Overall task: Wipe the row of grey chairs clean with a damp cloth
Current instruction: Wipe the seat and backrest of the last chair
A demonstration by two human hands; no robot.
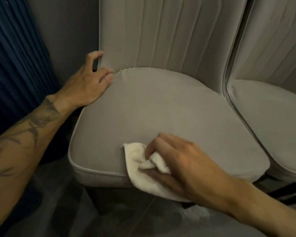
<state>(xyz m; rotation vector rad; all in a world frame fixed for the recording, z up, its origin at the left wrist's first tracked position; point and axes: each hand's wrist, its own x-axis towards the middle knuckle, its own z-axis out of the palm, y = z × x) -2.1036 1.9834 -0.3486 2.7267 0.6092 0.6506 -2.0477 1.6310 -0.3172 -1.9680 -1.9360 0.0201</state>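
My right hand (183, 161) holds the white cloth (143, 180): the fingers are curled down and pinch a bunched fold of it, and the rest of the cloth spreads out under the hand and to its left. The cloth lies on the front part of the seat of the grey chair (152, 108) and hangs over the front edge, just below my fingers. My left hand (87, 84) is well apart from the right one, at the far left corner of the same seat. Its palm rests on the cushion, one finger hooks around the side edge of the backrest, and the other fingertips touch the seam where seat and back meet. To the right of my right hand stands a second grey chair (272, 108), almost touching the first. Left of my left hand hangs a dark blue curtain (12, 65). Under both forearms is a dark floor (58, 211).
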